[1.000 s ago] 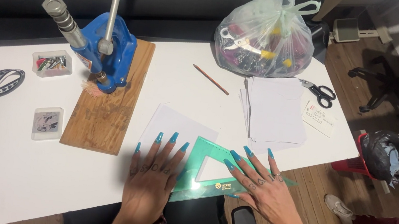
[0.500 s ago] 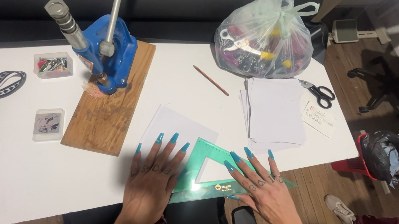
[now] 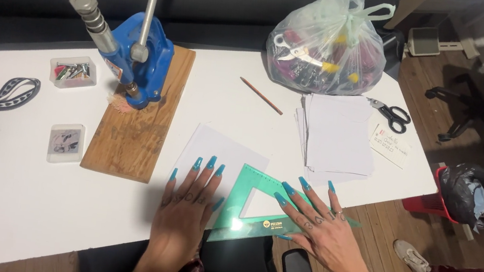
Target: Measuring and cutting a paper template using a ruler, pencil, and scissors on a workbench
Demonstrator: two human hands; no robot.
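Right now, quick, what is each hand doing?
Left hand: open, flat on the white paper sheet.
Right hand: open, fingers spread, pressing the green set square.

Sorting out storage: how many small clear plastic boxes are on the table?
2. One small clear box sits left of the blue press; the other box lies left of the wooden board. More may be hidden.

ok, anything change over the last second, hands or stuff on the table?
Nothing visibly moved. The left hand lies flat on the white sheet as before, and the right hand still presses on the green set square. Nothing was picked up or let go. The blue press on its wooden board, pencil, paper stack, scissors and plastic bag sit where they were.
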